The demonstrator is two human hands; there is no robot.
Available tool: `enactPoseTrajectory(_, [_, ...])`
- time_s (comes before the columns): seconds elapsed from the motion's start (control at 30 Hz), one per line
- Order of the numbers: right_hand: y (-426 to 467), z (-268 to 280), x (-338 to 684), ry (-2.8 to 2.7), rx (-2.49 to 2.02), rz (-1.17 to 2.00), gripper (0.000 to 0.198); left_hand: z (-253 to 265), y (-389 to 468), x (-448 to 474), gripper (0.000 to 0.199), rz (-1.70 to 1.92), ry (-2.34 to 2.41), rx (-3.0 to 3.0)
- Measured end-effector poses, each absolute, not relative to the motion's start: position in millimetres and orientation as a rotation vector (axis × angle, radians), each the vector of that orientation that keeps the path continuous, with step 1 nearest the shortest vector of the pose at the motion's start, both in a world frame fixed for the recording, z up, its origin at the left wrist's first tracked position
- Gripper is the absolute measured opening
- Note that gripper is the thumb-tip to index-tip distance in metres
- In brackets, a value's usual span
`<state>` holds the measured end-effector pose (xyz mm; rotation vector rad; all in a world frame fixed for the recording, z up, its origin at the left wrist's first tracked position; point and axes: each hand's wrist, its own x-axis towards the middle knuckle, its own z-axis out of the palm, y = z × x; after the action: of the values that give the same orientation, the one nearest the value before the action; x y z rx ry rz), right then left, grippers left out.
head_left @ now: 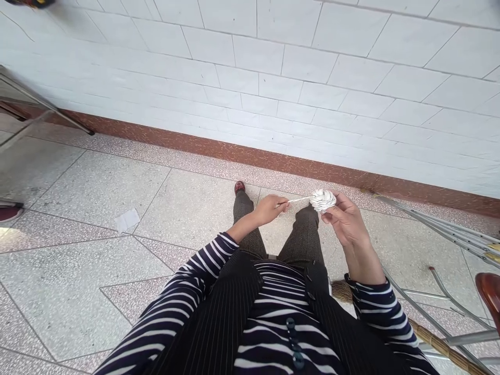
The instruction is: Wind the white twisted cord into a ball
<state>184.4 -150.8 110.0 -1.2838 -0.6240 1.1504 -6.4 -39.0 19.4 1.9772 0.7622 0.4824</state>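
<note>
I see open floor (97, 187) left and ahead | metal crutches (449, 229) and broom handle (437, 341) crowd my right side | metal frame leg (47, 107) far left | wall (273, 78) closes the front

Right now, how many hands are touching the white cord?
2. The right hand holds the wound ball of cord; the left hand pinches the loose strand stretched out from it. No other hands show.

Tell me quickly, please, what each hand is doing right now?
Left hand: closed, pinching the loose end of the cord.
Right hand: closed, holding the white cord ball at its fingertips.
</note>
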Motion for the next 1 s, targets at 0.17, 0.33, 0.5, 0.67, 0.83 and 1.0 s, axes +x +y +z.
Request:
enactPoseTrajectory(0.17, [-153, 103, 197, -0.568, -1.290, 1.196, 0.038, 18, -30, -28, 0.037, 0.420, 0.616, 1.864])
enactPoseTrajectory(0.33, [-159, 108, 198, -0.535, -1.267, 1.264, 0.039, 4, -9, -39, 0.030, 0.286, 0.768, 2.271])
enactPoseTrajectory(0.5, [-159, 128, 180, -0.617, -1.213, 1.296, 0.036, -25, 13, -31, 0.023, 0.100, 0.951, 2.408])
enactPoseTrajectory(0.67, [-153, 134, 170, -0.703, -1.225, 1.308, 0.037, -1, -6, -9, 0.034, 0.552, 0.921, 1.961])
enactPoseTrajectory(0.83, [-144, 124, 167, -0.751, -1.246, 1.313, 0.039, 33, -59, 25, 0.041, 0.702, 0.505, 1.405])
enactPoseTrajectory(1.0, [-142, 124, 168, -0.766, -1.239, 1.290, 0.036, 37, -78, 27, 0.050, 0.726, 0.585, 1.215])
